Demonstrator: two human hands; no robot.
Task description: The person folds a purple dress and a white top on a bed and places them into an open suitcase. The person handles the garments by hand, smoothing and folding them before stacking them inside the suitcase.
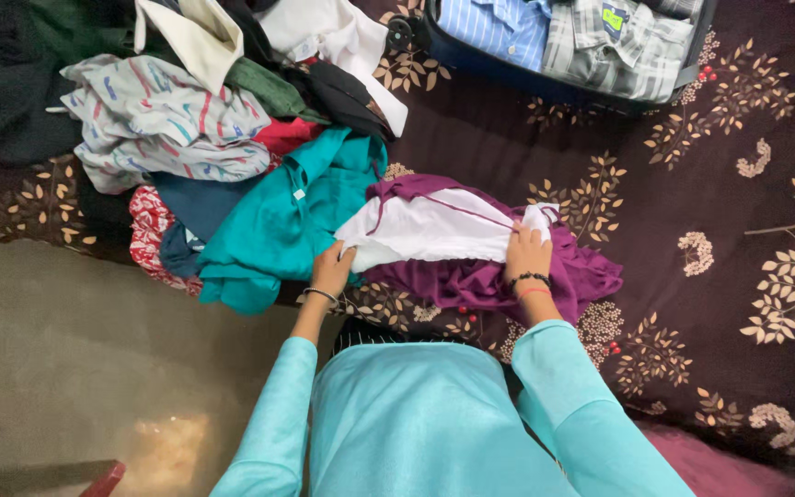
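Both hands work a purple garment (489, 276) with a white lining, spread on the dark leaf-patterned bed cover (692, 166). The left hand (331, 269) has its grip closed on the white edge beside a teal shirt (278, 221). The right hand (528, 253) seems to pinch the other end, fingers curled. A clothes pile (167, 120) lies left; an open suitcase (563, 37) holds folded shirts.

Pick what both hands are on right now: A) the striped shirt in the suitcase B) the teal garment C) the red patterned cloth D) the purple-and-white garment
D: the left hand grips one end and the right hand presses the other end of the purple-and-white garment on the bedspread; the teal garment lies beside it, untouched.
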